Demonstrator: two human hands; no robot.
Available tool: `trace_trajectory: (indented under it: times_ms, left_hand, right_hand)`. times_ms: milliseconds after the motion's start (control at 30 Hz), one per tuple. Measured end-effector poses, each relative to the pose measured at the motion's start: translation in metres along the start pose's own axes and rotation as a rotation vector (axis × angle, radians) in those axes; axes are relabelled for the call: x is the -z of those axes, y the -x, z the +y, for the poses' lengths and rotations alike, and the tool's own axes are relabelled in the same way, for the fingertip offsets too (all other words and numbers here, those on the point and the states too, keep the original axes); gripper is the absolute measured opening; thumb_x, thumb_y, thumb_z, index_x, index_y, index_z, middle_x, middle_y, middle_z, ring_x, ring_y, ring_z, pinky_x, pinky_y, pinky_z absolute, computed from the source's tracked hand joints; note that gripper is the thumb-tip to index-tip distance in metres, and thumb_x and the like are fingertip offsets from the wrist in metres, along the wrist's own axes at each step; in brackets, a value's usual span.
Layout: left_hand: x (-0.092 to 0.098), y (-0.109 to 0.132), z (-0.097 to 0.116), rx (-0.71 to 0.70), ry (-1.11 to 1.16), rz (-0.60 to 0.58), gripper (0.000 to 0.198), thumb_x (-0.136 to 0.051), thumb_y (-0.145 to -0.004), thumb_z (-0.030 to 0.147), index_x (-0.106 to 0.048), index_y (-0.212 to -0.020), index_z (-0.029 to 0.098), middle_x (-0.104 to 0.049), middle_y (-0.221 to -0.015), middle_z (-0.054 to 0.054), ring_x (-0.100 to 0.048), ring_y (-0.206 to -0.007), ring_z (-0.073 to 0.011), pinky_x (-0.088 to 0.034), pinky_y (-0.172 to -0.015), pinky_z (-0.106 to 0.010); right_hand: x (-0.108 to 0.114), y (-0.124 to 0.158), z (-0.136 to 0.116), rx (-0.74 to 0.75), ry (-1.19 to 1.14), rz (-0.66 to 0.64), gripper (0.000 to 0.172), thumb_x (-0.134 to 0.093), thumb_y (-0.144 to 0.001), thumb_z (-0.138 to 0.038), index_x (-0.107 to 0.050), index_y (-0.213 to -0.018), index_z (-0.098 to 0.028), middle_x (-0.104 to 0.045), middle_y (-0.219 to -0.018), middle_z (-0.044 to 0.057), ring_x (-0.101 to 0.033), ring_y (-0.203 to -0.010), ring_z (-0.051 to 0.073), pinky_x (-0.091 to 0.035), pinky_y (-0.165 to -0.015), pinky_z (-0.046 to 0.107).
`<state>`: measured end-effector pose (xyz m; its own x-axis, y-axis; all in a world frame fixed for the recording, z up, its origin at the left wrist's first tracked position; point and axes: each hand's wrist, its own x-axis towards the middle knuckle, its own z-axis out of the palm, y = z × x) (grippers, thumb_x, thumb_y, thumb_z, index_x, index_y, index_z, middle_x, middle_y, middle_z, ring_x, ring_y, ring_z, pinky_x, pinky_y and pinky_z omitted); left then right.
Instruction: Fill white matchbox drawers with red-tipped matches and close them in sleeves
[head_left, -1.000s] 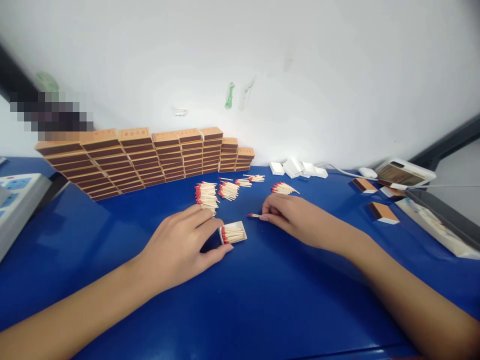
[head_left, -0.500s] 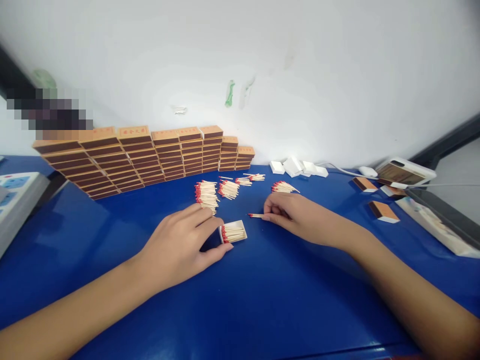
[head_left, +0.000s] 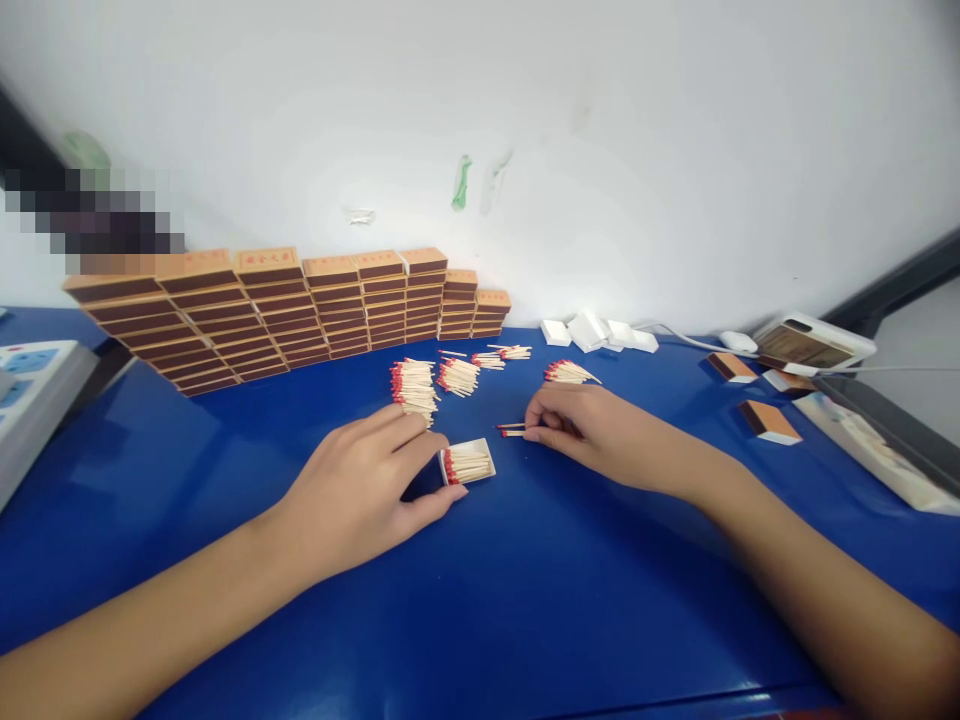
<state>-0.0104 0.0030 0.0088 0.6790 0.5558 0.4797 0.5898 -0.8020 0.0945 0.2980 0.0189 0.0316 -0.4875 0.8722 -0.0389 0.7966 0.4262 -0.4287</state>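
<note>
A small white matchbox tray [head_left: 468, 463] half filled with red-tipped matches lies on the blue table [head_left: 480, 600]. My left hand [head_left: 367, 490] rests beside it, thumb and fingers closed on the tray's left end. My right hand [head_left: 581, 428] lies just right of the tray, fingertips pinched on a few matches [head_left: 511, 430] whose red heads point left. Several loose bundles of matches [head_left: 414, 386] lie behind the hands.
Stacks of orange-brown matchboxes [head_left: 285, 310] line the back wall. White empty trays [head_left: 596, 333] sit at the back right, with loose matchbox sleeves [head_left: 769, 422], a phone [head_left: 814, 343] and a cable further right. A white power strip [head_left: 30, 400] lies at the left edge.
The right hand's pinched matches now show two red heads instead of one. The left hand and the tray have stayed put.
</note>
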Motion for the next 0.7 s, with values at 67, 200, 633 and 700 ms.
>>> trace_trajectory:
  times_ms: [67, 200, 633, 700]
  left_hand:
    - [0.000, 0.000, 0.000, -0.002, -0.003, 0.000, 0.022, -0.071, -0.101, 0.041, -0.073, -0.104, 0.020, -0.070, -0.090, -0.004, -0.066, -0.084, -0.0211, -0.054, -0.072, -0.034]
    - [0.000, -0.001, 0.001, 0.001, 0.003, -0.001, 0.022, -0.070, -0.101, 0.041, -0.073, -0.103, 0.019, -0.070, -0.090, -0.004, -0.066, -0.085, -0.0214, -0.055, -0.072, -0.035]
    - [-0.003, -0.003, 0.006, -0.021, 0.011, 0.005, 0.024, -0.071, -0.101, 0.041, -0.073, -0.102, 0.017, -0.071, -0.090, -0.006, -0.070, -0.086, -0.0233, -0.058, -0.078, -0.038]
    - [-0.003, -0.002, 0.005, -0.027, 0.014, 0.012, 0.024, -0.070, -0.101, 0.041, -0.073, -0.102, 0.017, -0.071, -0.090, -0.006, -0.070, -0.087, -0.0238, -0.058, -0.077, -0.038]
  right_hand:
    - [0.001, 0.001, -0.002, 0.001, -0.002, -0.005, 0.025, -0.054, -0.108, -0.040, -0.067, -0.097, -0.022, -0.069, -0.086, 0.004, -0.057, -0.072, 0.018, -0.041, -0.065, 0.032]
    - [0.001, 0.003, -0.016, 0.039, -0.038, 0.043, 0.023, -0.055, -0.109, -0.040, -0.068, -0.099, -0.023, -0.067, -0.085, 0.003, -0.057, -0.072, 0.017, -0.042, -0.066, 0.031]
    - [-0.029, 0.003, -0.056, 0.218, 0.139, 0.182, 0.013, -0.054, -0.109, -0.024, -0.064, -0.101, -0.021, -0.071, -0.099, 0.008, -0.065, -0.078, 0.019, -0.045, -0.066, 0.031]
    - [-0.027, 0.002, -0.054, 0.223, 0.111, 0.174, 0.013, -0.054, -0.109, -0.024, -0.065, -0.102, -0.020, -0.071, -0.099, 0.007, -0.065, -0.077, 0.018, -0.044, -0.066, 0.031]
